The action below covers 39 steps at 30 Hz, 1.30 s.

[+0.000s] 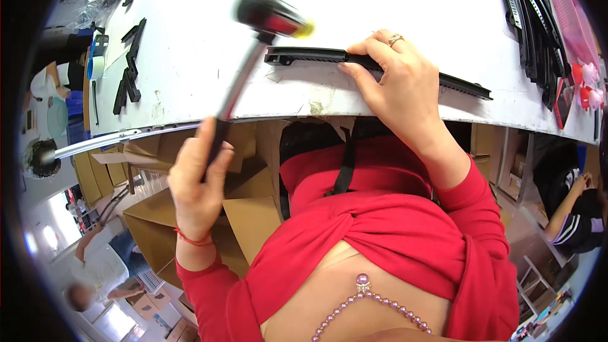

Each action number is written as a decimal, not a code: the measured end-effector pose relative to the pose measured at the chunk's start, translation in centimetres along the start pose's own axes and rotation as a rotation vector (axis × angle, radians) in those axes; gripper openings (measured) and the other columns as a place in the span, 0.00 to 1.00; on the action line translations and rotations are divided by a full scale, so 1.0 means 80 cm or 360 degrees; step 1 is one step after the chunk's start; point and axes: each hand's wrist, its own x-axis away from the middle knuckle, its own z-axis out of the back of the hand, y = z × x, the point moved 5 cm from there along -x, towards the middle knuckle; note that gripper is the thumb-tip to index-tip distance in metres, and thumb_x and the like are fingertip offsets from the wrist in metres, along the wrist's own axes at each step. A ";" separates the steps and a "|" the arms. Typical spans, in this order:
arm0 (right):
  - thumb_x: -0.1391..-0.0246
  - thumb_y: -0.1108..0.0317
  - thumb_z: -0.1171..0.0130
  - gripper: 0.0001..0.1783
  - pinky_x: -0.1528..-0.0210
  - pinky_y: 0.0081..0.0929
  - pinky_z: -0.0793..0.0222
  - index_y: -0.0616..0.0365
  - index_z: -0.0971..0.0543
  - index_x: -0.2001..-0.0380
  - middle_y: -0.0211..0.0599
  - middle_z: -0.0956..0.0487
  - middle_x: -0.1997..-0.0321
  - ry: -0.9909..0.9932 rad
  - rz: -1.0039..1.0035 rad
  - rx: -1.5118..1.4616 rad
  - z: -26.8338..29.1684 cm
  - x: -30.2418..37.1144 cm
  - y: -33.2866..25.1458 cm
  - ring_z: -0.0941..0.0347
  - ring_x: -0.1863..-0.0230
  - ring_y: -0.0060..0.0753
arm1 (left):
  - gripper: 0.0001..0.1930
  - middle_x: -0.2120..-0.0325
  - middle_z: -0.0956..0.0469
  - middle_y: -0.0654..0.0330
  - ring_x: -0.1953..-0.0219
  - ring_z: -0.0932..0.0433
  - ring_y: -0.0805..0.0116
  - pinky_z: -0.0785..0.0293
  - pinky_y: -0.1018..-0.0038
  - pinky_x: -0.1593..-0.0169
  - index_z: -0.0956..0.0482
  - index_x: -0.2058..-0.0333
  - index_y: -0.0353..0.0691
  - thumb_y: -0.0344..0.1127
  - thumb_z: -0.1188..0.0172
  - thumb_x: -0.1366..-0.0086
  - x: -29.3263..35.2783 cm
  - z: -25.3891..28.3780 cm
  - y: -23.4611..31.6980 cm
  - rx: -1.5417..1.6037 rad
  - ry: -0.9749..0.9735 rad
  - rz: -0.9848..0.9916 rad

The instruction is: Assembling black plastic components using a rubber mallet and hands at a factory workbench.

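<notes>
One white table (183, 57), cardboard boxes (149, 225) below, left grip (197, 180) clenched round hammer (244, 79), right grip (405, 79) pinching black rail (310, 55)

A mallet (269, 16), workbench (183, 50) and cartons (253, 225) suggest a workshop.

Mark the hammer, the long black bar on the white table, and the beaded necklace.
Hammer (243, 80), head view: on its shaft, between grip and blurred head.
Black bar (310, 55), head view: on its left section.
Necklace (362, 278), head view: on its round pendant bead.
</notes>
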 end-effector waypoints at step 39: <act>0.52 0.62 0.32 0.09 0.66 0.29 0.27 0.54 0.17 0.69 0.29 0.22 0.68 -0.0011 -0.0001 -0.0022 0.000 -0.001 -0.001 0.24 0.67 0.35 | 0.28 0.68 0.22 0.52 0.75 0.25 0.60 0.26 0.71 0.70 0.28 0.41 0.31 0.17 0.37 0.43 -0.016 -0.032 0.032 -0.0293 -0.0190 -0.0382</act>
